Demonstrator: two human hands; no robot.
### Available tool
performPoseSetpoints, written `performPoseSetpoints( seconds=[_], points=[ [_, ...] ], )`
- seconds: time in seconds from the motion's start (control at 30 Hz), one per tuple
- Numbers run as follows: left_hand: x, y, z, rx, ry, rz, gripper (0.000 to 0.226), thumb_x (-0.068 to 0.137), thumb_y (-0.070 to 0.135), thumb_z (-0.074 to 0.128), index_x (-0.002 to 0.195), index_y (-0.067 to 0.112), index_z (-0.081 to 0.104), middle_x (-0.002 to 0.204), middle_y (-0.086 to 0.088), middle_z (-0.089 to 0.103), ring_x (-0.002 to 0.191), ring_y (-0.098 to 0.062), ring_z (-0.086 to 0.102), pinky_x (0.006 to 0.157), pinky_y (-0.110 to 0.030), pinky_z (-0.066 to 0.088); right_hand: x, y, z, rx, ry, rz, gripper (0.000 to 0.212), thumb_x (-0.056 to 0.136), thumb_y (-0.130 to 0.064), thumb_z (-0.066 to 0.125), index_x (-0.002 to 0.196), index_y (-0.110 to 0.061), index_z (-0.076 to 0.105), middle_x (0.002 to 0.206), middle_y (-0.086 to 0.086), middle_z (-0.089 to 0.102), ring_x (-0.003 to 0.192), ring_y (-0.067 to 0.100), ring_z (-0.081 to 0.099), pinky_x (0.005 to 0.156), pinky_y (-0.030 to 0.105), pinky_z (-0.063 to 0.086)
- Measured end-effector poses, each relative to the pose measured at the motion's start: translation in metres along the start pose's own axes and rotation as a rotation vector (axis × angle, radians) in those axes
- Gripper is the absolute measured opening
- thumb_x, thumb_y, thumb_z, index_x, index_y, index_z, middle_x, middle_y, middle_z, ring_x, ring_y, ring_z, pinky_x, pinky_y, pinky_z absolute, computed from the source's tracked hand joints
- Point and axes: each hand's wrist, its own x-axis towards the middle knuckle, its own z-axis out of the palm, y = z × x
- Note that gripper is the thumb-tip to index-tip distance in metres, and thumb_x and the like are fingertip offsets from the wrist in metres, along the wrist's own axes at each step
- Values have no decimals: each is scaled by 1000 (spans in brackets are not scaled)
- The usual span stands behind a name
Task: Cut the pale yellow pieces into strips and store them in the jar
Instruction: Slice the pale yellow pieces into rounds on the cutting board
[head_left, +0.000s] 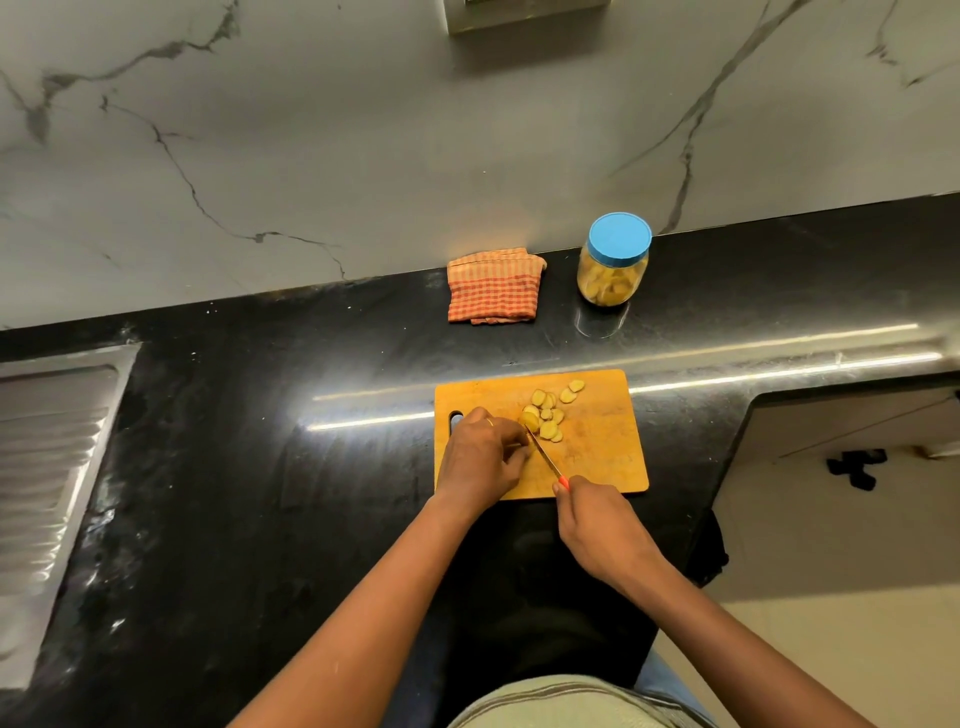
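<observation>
Several pale yellow slices (550, 410) lie in a loose cluster on a wooden cutting board (597, 441) on the black counter. My left hand (483, 457) rests on the board's left part with curled fingers holding a pale piece (529, 418) at the cluster's near edge. My right hand (597, 525) grips the orange handle of a thin knife (543, 451), whose tip sits against that piece. A clear jar (613, 270) with a blue lid stands behind the board, closed, with pale yellow pieces inside.
A folded orange checked cloth (493, 288) lies left of the jar by the marble wall. A steel sink drainboard (47, 467) fills the counter's left end. The counter edge drops to the floor at the right.
</observation>
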Motion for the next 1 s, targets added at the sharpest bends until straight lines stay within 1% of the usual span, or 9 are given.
performPoseSetpoints(
  seconds=[0.17,0.3,0.4,0.47,0.57,0.67,0.73,0.87,1.0],
  points=[
    [-1,2,0,-29,-1,-47,18,81,36,75,94,25,75,85,8,65,90,-12,48,73,-29,46,-3,4,0,34,-20,15,35,104,-39,32,85,-20,54,71,-3,59,62,10,56,52,23,36],
    [-1,1,1,-21,18,-48,17,80,36,71,92,26,70,80,12,66,85,-12,45,74,-35,47,-3,4,-3,31,-30,16,35,104,-40,33,85,-20,54,71,-3,58,61,10,56,52,23,37],
    [-4,-1,-2,-40,15,-58,32,78,36,74,109,28,70,84,12,68,87,-12,43,78,-34,44,-1,3,-3,41,-43,18,35,103,-41,33,84,-20,55,71,-3,59,62,11,57,53,24,39],
    [-5,-2,-4,-42,1,-84,37,79,39,77,113,26,71,87,9,69,90,-14,44,78,-32,43,-1,1,-3,57,-73,18,35,103,-41,33,83,-21,54,72,-2,59,63,11,57,53,24,40],
    [-6,-2,-6,-49,9,-143,35,76,44,79,104,23,74,85,8,69,93,-14,46,73,-28,40,-2,-1,-2,97,-109,25,35,103,-41,34,81,-22,53,73,-2,59,63,11,56,54,23,37],
    [-8,-2,-6,-60,37,-152,29,74,42,81,95,23,73,81,9,66,90,-12,47,68,-25,36,-2,-1,-2,122,-116,27,35,103,-41,35,80,-22,53,72,-2,59,62,11,55,54,23,37],
    [-7,0,-7,-76,24,-154,27,74,39,81,94,23,74,83,8,67,85,-9,50,69,-24,39,-2,-1,-3,135,-117,30,35,103,-41,35,81,-21,54,72,-1,59,61,11,55,53,23,37],
    [-7,5,-8,-134,-35,-140,32,78,32,80,108,25,74,90,6,68,75,-3,53,78,-25,50,-1,-1,-5,141,-118,28,35,103,-41,36,83,-20,56,73,-1,60,61,11,55,52,22,37],
    [-9,8,-6,-135,21,-156,28,81,30,78,106,18,75,91,1,71,75,-7,58,74,-22,51,2,-2,-5,157,-101,26,35,103,-40,36,83,-19,56,73,0,60,61,11,55,52,23,38]
  ],
)
